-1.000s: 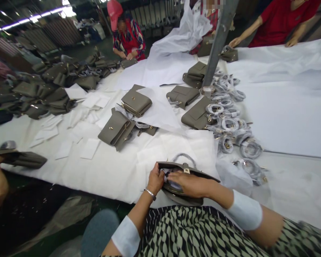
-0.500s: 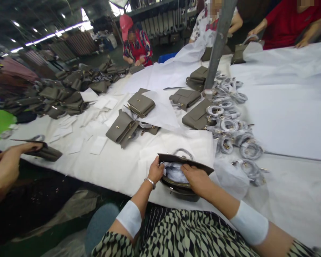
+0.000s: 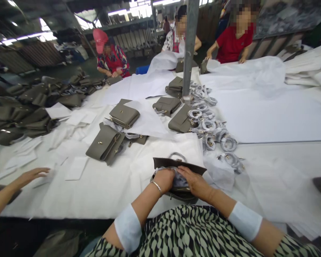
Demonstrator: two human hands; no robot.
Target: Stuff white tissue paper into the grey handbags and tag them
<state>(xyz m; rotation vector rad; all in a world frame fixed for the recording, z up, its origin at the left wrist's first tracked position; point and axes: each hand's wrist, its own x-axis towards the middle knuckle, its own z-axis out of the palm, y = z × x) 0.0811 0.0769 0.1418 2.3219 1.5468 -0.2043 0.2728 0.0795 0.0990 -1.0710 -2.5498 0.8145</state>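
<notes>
A taupe handbag lies open at the near edge of the white-covered table, its flap raised and a wrapped handle showing behind it. My left hand and my right hand both press into the bag's mouth, fingers curled on the white plastic-wrapped stuffing inside. A bracelet sits on my left wrist, and white sleeve guards cover both forearms.
More taupe bags lie mid-table; a large heap sits at the left. Wrapped straps trail beside a grey pole. A co-worker's hand rests at the left. Three people work at the far side.
My view has tilted up and shifted right. Both hands have pushed deeper into the bag's opening. The co-worker's hand at the left has set down its bag and lies on the paper.
</notes>
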